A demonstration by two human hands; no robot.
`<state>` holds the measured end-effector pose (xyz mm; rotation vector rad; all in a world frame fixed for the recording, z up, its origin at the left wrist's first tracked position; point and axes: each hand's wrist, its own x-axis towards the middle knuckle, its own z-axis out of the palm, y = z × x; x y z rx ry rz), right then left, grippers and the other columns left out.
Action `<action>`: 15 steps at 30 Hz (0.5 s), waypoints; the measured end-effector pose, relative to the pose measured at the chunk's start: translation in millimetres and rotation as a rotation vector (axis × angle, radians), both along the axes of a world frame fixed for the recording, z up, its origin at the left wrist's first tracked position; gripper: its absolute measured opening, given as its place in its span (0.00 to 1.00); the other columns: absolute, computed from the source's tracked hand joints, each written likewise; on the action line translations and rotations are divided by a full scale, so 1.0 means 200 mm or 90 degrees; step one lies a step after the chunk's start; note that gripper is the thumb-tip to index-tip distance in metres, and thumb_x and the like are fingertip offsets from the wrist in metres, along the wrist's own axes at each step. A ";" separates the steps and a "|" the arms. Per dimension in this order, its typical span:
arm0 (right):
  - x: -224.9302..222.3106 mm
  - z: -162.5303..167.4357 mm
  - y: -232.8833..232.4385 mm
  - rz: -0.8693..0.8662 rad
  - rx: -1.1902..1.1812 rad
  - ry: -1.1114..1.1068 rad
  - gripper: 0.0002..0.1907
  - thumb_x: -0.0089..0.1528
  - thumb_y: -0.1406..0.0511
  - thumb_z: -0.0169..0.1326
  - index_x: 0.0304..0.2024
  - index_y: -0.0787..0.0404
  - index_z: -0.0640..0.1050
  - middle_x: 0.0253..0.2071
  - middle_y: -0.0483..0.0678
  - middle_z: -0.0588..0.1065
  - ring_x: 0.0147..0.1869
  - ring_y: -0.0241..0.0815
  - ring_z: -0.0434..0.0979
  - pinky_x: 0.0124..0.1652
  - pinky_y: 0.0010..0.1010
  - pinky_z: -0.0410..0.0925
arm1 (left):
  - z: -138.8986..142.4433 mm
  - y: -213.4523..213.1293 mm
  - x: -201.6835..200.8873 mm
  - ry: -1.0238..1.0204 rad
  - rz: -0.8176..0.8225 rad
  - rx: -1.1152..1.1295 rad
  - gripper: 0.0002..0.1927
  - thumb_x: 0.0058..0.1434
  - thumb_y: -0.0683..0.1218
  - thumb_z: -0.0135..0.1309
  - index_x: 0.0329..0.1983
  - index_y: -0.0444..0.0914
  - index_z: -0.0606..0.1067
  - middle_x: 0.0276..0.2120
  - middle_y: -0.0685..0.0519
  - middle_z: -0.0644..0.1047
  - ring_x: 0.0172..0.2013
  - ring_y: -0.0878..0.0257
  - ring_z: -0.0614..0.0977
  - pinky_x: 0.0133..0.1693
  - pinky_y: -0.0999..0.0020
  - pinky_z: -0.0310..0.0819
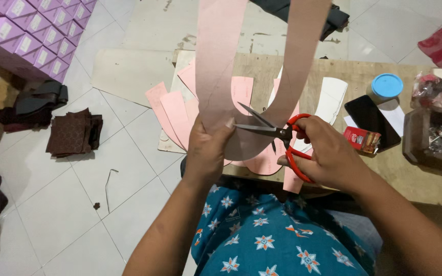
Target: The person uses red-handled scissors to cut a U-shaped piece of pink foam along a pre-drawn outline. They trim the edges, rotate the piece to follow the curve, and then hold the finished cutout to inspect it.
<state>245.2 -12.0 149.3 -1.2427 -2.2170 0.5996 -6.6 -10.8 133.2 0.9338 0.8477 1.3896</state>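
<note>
My left hand point(206, 148) pinches the bottom curve of a large U-shaped pink paper piece point(220, 61), held upright in front of me. My right hand point(328, 153) grips red-handled scissors point(282, 134); their open blades point left at the paper's curved edge, just beside my left thumb. Several cut pink strips point(172, 110) lie fanned on a low wooden board point(410, 174) behind the held piece.
On the board sit a black phone point(372, 120), a small red packet point(361, 139), a blue-lidded jar point(386, 86), white paper shapes point(331, 97) and a plastic bag point(436, 92). Purple boxes point(31, 36) and dark fabric stacks point(72, 133) are on the tiled floor at left.
</note>
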 end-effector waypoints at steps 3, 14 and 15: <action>-0.01 0.03 -0.01 0.012 0.045 -0.007 0.35 0.52 0.55 0.68 0.53 0.65 0.69 0.41 0.53 0.72 0.40 0.47 0.74 0.39 0.37 0.69 | -0.01 -0.02 0.02 0.023 0.011 -0.003 0.16 0.69 0.40 0.53 0.59 0.31 0.70 0.50 0.47 0.79 0.50 0.61 0.81 0.54 0.64 0.77; -0.01 0.13 -0.03 0.026 0.023 -0.079 0.31 0.51 0.56 0.67 0.51 0.66 0.73 0.42 0.55 0.74 0.40 0.52 0.76 0.39 0.40 0.70 | -0.04 -0.12 0.01 -0.027 -0.012 0.012 0.13 0.70 0.40 0.51 0.56 0.31 0.73 0.49 0.48 0.80 0.49 0.62 0.81 0.54 0.66 0.76; -0.01 0.13 -0.02 0.025 0.012 -0.089 0.32 0.51 0.55 0.67 0.50 0.66 0.73 0.42 0.55 0.74 0.40 0.52 0.76 0.38 0.40 0.70 | -0.04 -0.13 0.01 -0.023 -0.010 0.013 0.12 0.70 0.40 0.52 0.55 0.31 0.73 0.49 0.48 0.80 0.49 0.62 0.81 0.53 0.66 0.76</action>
